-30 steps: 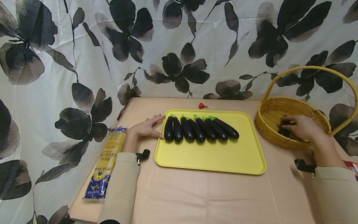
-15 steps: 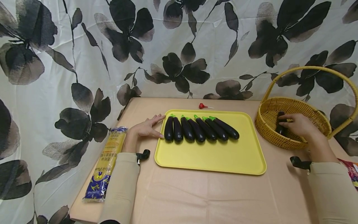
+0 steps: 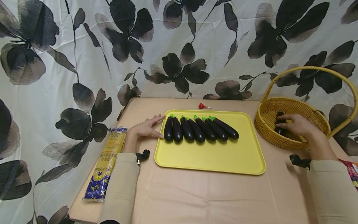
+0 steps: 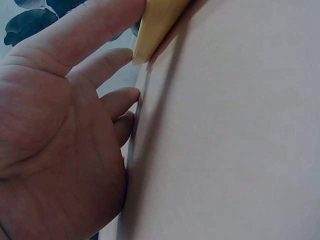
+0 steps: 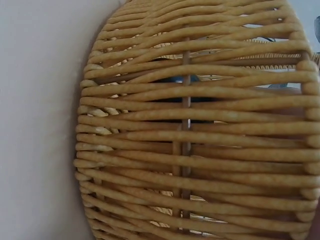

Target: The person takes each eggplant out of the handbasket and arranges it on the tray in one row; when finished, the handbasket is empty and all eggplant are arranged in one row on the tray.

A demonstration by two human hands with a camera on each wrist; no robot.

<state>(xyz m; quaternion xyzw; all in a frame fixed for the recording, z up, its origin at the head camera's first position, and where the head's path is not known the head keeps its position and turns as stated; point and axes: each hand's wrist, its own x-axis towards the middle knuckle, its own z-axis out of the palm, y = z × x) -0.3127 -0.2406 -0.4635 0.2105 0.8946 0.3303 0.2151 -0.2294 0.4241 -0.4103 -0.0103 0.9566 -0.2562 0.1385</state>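
Note:
My right hand (image 3: 302, 125) reaches into a yellow wicker basket (image 3: 267, 135) and grips a dark eggplant (image 3: 280, 131) inside it, fingers across its middle. The basket's weave (image 5: 200, 135) fills the right wrist view, and dark bits show through its gaps. At the left, my left hand (image 3: 144, 127) touches the edge of a yellow tray (image 3: 209, 160), thumb and forefinger spread along it. In the left wrist view its fingers are loosely extended beside the tray corner (image 4: 159, 27). Several glossy eggplants with green stems (image 3: 197, 132) lie side by side along the tray's upper half.
A spaghetti packet (image 3: 104, 165) lies left of the left forearm. Behind the tray is a small red-handled object with a thin tip (image 3: 202, 106). The basket's tall handle (image 3: 310, 67) arches overhead. A red packet (image 3: 351, 171) shows at the right edge; a floral cloth hangs behind.
My right hand has shifted slightly left in the basket, and the eggplant there now stands more upright and shows more. The left hand and tray have stayed in place.

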